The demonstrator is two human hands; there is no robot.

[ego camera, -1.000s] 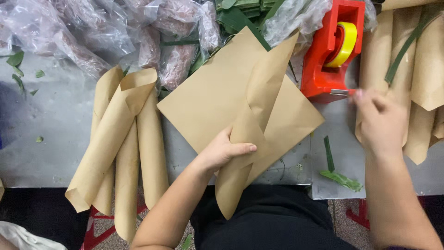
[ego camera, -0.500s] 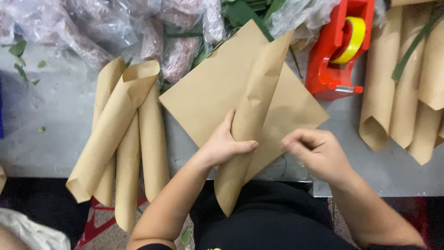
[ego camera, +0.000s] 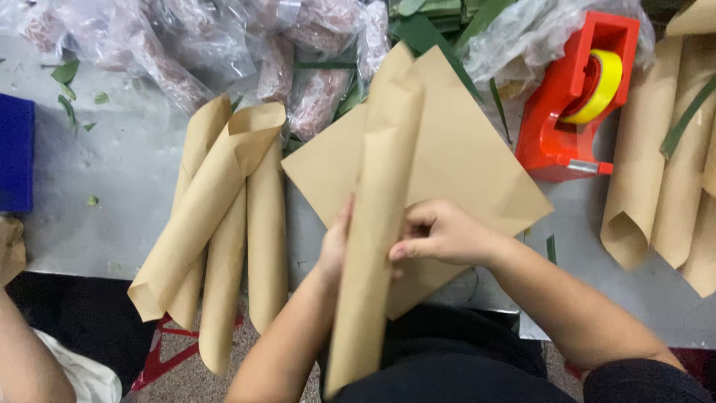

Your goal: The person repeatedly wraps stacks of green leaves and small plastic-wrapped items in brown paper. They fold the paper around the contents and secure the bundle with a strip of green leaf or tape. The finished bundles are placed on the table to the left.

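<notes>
A rolled tube of brown paper [ego camera: 377,209] stands almost upright in the middle of the view, over a flat stack of brown paper sheets [ego camera: 470,157]. My left hand [ego camera: 335,242] grips the tube from behind, mostly hidden by it. My right hand [ego camera: 440,233] presses its fingers against the tube's right edge at mid height. A red tape dispenser [ego camera: 570,104] with a yellow roll sits at the upper right, apart from both hands.
Several finished brown paper rolls [ego camera: 224,216] lie at the left, and more rolls [ego camera: 664,164] at the right. Clear plastic bags [ego camera: 224,45] with reddish contents and green leaves fill the back. A blue object [ego camera: 15,153] sits at the left edge. A person's arm [ego camera: 30,358] shows bottom left.
My right hand came from the tape dispenser over to the paper tube and now touches it. The tube has turned from a loose cone into a tighter, more upright roll.
</notes>
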